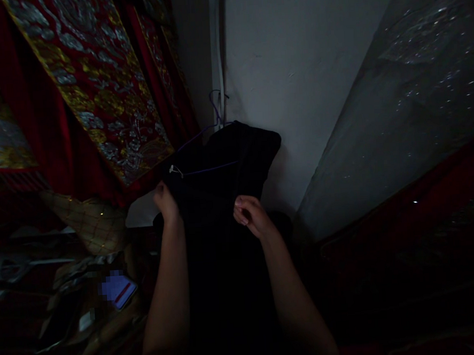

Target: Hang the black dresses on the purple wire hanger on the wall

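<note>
A black garment (225,242) is hanging on a thin purple hanger (206,130) in front of a pale wall (301,50), and 2 bare hands are gripping its cloth. The left hand (166,199) is closing around the cloth at the left edge, just below a small white tag (175,170). The right hand (250,213) is pinching the cloth farther right, its fingers curling inward. Between and above the hands, the upper part of the garment is gaping, and the hanger's lower bar is showing across the gap. The hanger's hook is sitting against a narrow upright pole (218,55). On the left, red cloth (99,100) with gold and silver embroidery is hanging in panels. Below it, a phone (126,294) is lying with its screen glowing. On the right, a clear plastic sheet (378,115) is catching specks of light. Deep shadow is hiding the garment's lower folds.
</note>
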{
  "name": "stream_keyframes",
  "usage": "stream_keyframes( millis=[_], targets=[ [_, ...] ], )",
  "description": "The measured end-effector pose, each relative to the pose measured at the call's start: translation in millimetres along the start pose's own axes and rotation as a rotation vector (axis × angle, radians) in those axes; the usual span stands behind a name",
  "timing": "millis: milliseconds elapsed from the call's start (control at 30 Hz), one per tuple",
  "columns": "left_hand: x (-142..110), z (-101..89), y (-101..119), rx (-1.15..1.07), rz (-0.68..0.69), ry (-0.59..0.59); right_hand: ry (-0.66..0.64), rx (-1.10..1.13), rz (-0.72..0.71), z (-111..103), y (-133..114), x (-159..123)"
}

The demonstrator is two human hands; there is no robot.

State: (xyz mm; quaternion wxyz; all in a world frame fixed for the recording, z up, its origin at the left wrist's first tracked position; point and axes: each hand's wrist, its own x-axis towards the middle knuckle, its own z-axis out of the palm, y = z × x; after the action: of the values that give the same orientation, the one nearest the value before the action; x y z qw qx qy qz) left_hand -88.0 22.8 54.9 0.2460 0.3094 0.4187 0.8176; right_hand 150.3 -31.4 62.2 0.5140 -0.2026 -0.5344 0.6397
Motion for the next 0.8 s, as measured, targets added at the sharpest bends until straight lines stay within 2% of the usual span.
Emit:
stream_keyframes(
  millis=[33, 100, 200, 300, 367, 467, 533, 600, 667, 733, 800],
  targets=[
    [-2.0, 0.8, 1.6, -0.019, -0.005, 0.049, -0.012, -0.007, 0.004, 1.0, 0.7, 0.0],
    [-9.8, 1.7, 4.9, -0.054, -0.058, 0.041, -0.023, -0.010, 0.007, 2.7, 2.0, 0.0],
    [-23.4, -0.5, 6.1, -0.058, -0.073, -0.077, -0.004, 0.005, -0.011, 4.3, 2.9, 0.9],
    [-31.8, -6.3, -0.8, 0.072, 0.064, -0.164, 0.013, 0.007, -0.024, 5.8, 2.3, 1.9],
    [-37.4, -10.5, -8.9, 0.170, 0.096, -0.257, 0.012, 0.005, -0.028, 7.1, 1.4, 1.7],
    [-51.6, -13.4, -22.7, 0.246, 0.028, -0.444, -0.024, -0.016, -0.005, 9.9, 0.7, 0.1],
    [-63.0, -12.1, -30.2, 0.260, -0.020, -0.514, -0.061, -0.083, 0.050, 11.2, 2.0, -0.5],
    [-71.8, -8.3, -33.5, 0.251, -0.026, -0.481, -0.066, -0.192, 0.123, 10.8, 4.9, 0.5],
    [-76.4, -3.0, -30.4, 0.233, -0.008, -0.400, 0.000, -0.302, 0.152, 8.8, 8.5, 3.5],
    [-79.2, 3.0, -20.3, 0.219, 0.018, -0.331, 0.134, -0.375, 0.070, 6.6, 11.1, 7.3],
    [-84.3, 9.4, -4.4, 0.218, 0.056, -0.346, 0.243, -0.409, -0.062, 6.6, 11.2, 10.6]
  ],
)
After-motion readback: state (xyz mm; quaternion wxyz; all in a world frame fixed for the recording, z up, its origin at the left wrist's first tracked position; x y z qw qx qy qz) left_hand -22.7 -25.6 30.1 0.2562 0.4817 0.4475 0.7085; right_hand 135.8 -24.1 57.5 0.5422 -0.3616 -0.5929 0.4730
